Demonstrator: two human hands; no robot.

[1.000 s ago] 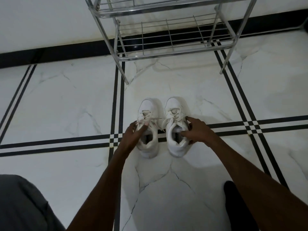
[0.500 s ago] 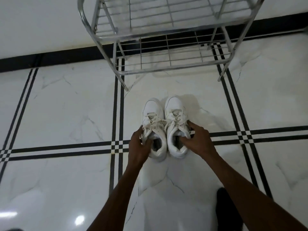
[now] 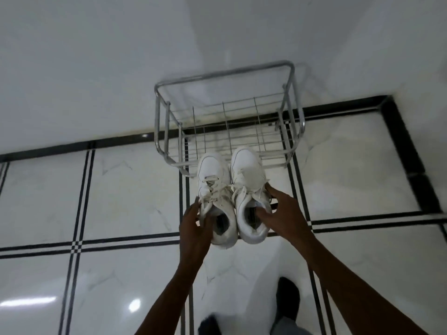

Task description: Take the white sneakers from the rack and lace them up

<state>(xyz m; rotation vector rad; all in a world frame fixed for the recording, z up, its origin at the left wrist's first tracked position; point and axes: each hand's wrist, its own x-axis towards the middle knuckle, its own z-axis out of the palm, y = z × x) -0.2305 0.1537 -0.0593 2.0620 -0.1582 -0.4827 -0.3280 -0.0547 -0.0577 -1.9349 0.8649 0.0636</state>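
Note:
Two white sneakers are held side by side in the air, toes pointing away from me toward the rack. My left hand (image 3: pixel 196 226) grips the left sneaker (image 3: pixel 215 187) at its outer side, near the loose laces. My right hand (image 3: pixel 280 213) holds the right sneaker (image 3: pixel 246 175), thumb inside the opening and fingers along the outer side. The laces on both lie loose over the tongues. The chrome wire shoe rack (image 3: pixel 227 112) stands against the wall just beyond the toes, its shelves bare.
The floor is glossy white marble tile (image 3: pixel 130 189) with black double stripes and a black skirting (image 3: pixel 399 131) along the white wall. My dark shoes (image 3: pixel 287 301) show at the bottom edge, below my arms.
Both sneakers have come up off the floor in my hands, pressed together. The view has risen and tilted up, so the whole rack and more wall show now.

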